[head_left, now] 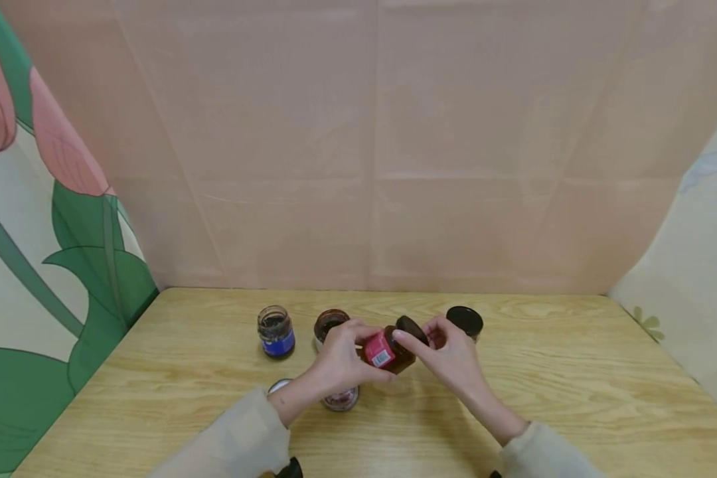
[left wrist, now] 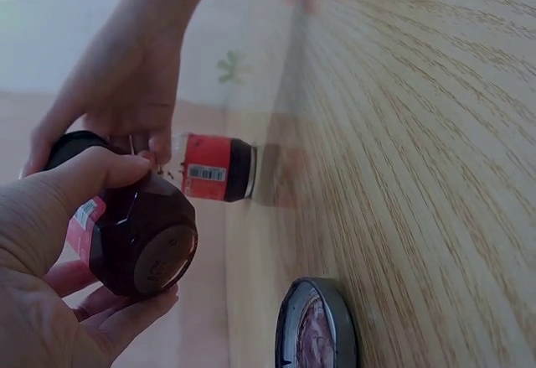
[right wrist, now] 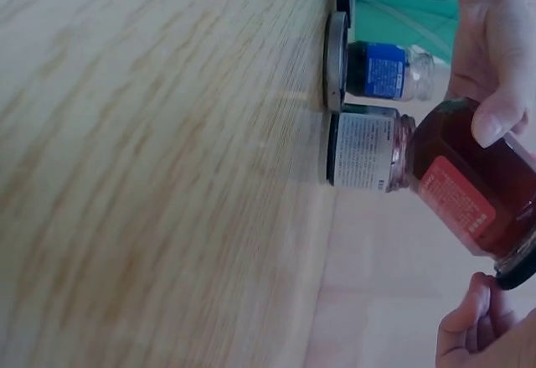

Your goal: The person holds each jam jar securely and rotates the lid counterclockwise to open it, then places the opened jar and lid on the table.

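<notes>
My left hand [head_left: 342, 355] grips a dark jar [head_left: 388, 352] with a pink-red label round its body, holding it tilted above the table. The jar's flat base faces the left wrist camera. At its upper right end is a black lid [head_left: 411, 328], which my right hand [head_left: 454, 364] pinches between thumb and fingers. The lid sits at the jar's mouth; whether it is loose I cannot tell. Just behind my left hand stands an uncovered jar [head_left: 330, 318] with dark residue and a white label, seen in the right wrist view.
An uncovered blue-labelled jar [head_left: 277, 337] stands at the left. Behind my right hand is a black-topped jar [head_left: 465, 320], red-labelled in the left wrist view. Two lids, one stained inside [head_left: 342, 399] and one partly hidden [head_left: 279, 384], lie near my left forearm.
</notes>
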`<state>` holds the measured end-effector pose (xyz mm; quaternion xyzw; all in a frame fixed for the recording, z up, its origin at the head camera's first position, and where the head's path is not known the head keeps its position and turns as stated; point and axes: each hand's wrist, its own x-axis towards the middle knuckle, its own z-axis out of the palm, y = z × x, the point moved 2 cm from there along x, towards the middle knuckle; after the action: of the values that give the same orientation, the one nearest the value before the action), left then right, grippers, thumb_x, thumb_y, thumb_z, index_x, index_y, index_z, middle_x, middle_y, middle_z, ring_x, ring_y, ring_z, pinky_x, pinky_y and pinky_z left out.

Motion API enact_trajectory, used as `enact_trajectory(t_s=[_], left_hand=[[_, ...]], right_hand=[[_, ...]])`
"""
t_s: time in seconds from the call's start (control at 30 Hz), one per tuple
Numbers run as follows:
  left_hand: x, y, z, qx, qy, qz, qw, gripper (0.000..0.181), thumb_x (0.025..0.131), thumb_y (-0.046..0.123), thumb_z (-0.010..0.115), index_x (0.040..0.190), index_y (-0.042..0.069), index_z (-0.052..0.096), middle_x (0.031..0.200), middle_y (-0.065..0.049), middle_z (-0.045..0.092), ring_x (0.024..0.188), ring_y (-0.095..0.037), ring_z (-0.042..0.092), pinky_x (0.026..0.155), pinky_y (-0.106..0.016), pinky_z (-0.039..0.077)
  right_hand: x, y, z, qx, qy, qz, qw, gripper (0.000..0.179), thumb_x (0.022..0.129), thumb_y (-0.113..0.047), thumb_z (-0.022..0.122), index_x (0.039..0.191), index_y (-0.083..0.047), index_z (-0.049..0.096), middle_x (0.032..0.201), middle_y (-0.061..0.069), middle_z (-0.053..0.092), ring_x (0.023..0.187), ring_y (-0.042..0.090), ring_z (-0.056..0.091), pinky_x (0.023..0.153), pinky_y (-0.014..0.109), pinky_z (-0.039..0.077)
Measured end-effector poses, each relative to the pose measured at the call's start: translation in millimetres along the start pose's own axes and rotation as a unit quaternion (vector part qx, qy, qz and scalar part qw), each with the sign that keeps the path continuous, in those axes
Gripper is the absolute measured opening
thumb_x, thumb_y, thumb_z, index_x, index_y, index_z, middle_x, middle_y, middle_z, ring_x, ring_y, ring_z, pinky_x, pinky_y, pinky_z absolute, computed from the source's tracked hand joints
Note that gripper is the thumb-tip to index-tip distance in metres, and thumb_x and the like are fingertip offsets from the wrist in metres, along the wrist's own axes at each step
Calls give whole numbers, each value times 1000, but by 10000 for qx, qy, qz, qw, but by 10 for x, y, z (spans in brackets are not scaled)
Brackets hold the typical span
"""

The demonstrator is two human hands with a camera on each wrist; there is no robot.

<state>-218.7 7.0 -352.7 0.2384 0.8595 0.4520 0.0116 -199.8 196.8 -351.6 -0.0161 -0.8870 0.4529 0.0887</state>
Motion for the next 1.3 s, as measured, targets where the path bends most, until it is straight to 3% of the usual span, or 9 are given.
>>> enact_trajectory(t_s=[0.13,0.27,0.37,0.43,0.57,0.7,0.87,1.03,1.3], left_hand=[[-17,-31,9,-47,-35,-66,10000,64,63,26,90,120,7,66,104,1,61,92,-16,61,71,-23,52],[-27,-54,9,-117,-83,-116,9998,64,65,26,89,122,8,66,105,0,60,92,-16,61,73,-25,52],[-36,-63,9,-105,-69,-114,9999,64,65,27,89,121,8,66,106,0,61,93,-15,60,75,-28,52],[-41,-69,11,-83,-44,-101,9999,63,64,27,89,120,9,67,105,0,61,94,-15,60,75,-28,51],[-45,-74,13,-80,-12,-59,9999,62,64,27,89,119,9,67,104,1,61,94,-16,61,75,-27,52],[-34,-70,11,-141,-29,-64,9999,62,65,25,89,120,9,67,104,0,61,94,-16,61,75,-27,52],[-1,-60,-14,-126,27,-106,9999,64,64,25,90,122,9,66,104,-1,61,95,-18,61,76,-28,52],[5,-67,-31,-63,41,-139,9999,64,65,24,90,122,9,65,104,-1,60,96,-19,61,77,-29,52],[14,-76,-27,76,52,-9,10000,64,64,21,90,122,8,65,106,-2,61,96,-19,61,78,-30,52]], right_hand=[[-6,51,5,451,-266,-637,9966,37,81,-36,76,104,-11,64,91,5,64,80,15,55,68,25,45],[7,99,3,1277,-889,-1380,9781,41,86,-13,71,124,-4,60,119,15,63,103,22,59,81,29,51],[11,120,1,1550,-1255,-1571,9672,47,88,-10,68,133,-6,54,131,16,57,114,24,56,86,30,51],[8,125,0,1519,-1303,-1596,9667,50,89,-11,67,137,-8,51,135,15,54,119,25,53,89,29,50],[3,94,8,1048,-965,-1402,9798,50,90,-19,67,136,-10,52,129,14,58,116,26,55,88,29,50],[28,25,12,256,-454,-872,9948,45,88,-37,68,124,-10,60,111,10,66,98,21,62,78,29,52],[92,-38,-20,-493,-135,-246,9984,50,80,-56,69,100,-10,63,88,6,65,76,16,57,65,27,47],[126,-35,-44,-537,-314,-128,9980,52,78,-57,71,92,-8,61,82,6,64,72,16,57,61,27,47],[133,-21,-80,-196,-586,-310,9976,47,78,-49,75,98,-7,65,89,7,66,78,17,59,69,29,49]])
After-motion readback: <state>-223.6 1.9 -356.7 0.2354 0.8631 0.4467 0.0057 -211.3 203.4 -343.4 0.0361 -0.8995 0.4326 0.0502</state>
